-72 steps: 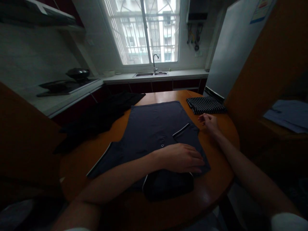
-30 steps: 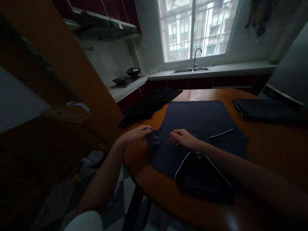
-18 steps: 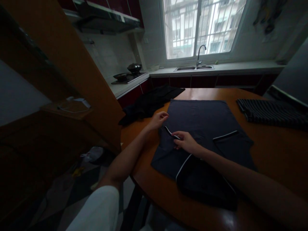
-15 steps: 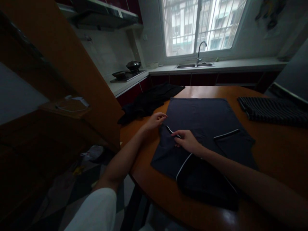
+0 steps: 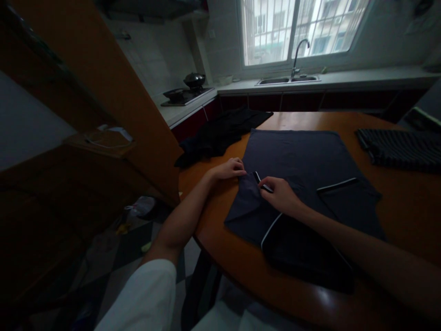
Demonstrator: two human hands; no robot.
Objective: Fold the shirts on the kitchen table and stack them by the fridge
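While the grey shirt [image 5: 296, 154] lies spread on the table [image 5: 215, 225], right hand [image 5: 280, 196] pinches the inturned sleeve [image 5: 248, 189] by its cuff [image 5: 257, 177], likely keeping it folded; left hand [image 5: 229, 168], nearer the table's left edge, bunches fingers at sleeve, pinch unclear.

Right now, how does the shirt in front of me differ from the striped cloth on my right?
The shirt is plain dark grey with white edging; the striped cloth has light and dark stripes. The shirt is spread wide, while the striped cloth sits in a compact pile. The right hand pinches the shirt; no hand touches the striped cloth. Both items lie on the table.
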